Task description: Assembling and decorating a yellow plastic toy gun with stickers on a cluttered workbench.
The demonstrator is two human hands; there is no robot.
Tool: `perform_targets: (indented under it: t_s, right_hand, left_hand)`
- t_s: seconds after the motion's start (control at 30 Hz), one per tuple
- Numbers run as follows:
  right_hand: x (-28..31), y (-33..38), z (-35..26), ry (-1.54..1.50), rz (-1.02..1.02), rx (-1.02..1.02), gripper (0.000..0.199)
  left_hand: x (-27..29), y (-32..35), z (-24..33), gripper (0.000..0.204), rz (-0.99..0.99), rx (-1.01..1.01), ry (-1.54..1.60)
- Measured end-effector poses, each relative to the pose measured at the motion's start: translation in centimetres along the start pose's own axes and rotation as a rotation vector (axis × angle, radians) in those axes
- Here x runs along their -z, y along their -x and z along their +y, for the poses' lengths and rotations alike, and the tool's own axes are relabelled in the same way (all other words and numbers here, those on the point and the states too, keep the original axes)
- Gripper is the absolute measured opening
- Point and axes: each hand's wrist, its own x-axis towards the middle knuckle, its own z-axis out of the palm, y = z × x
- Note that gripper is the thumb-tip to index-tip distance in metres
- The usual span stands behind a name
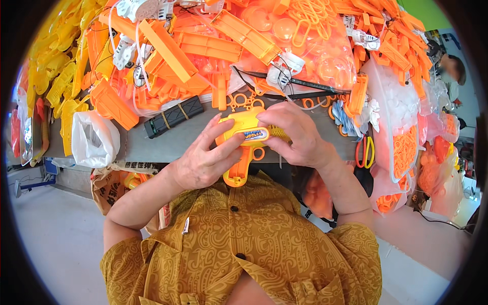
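Both my hands hold a toy bubble gun (243, 121) at the near edge of the grey table. Its body is yellow with a printed label on the side, and its orange handle (237, 172) points down toward me, with an orange trigger ring. My left hand (206, 152) is closed round the left end, fingers lying across the body. My right hand (296, 133) grips the other end, thumb and fingers near a yellow ribbed part (278, 133). The right fingertips partly hide the top of that end.
Orange plastic shells (168, 51), white motor units with wires (284, 69) and yellow shells (61, 76) pile up beyond. A banded black block (174, 117), white plastic bag (94, 140), yellow-and-red-handled scissors (365, 152) and clear bags of orange parts (405, 150) lie around. A person (452, 71) is far right.
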Motion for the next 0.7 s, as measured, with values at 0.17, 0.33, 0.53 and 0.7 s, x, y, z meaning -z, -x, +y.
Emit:
perform_targets:
  t_s: [0.17, 0.33, 0.53, 0.7]
  right_hand:
    - [0.09, 0.1, -0.08, 0.002, -0.009, 0.008, 0.049]
    - [0.17, 0.21, 0.1, -0.023, -0.01, -0.009, 0.05]
    - [0.09, -0.13, 0.04, 0.014, -0.003, 0.016, 0.049]
    - [-0.06, -0.02, 0.09, 0.017, 0.004, 0.02, 0.047]
  left_hand:
    - [0.07, 0.09, 0.16, 0.021, -0.006, -0.003, 0.002]
    - [-0.07, 0.13, -0.02, 0.019, -0.007, -0.007, 0.009]
    - [0.02, -0.05, -0.08, 0.022, 0.003, -0.002, -0.002]
    - [0.02, 0.0, -0.07, 0.023, -0.001, -0.007, -0.006]
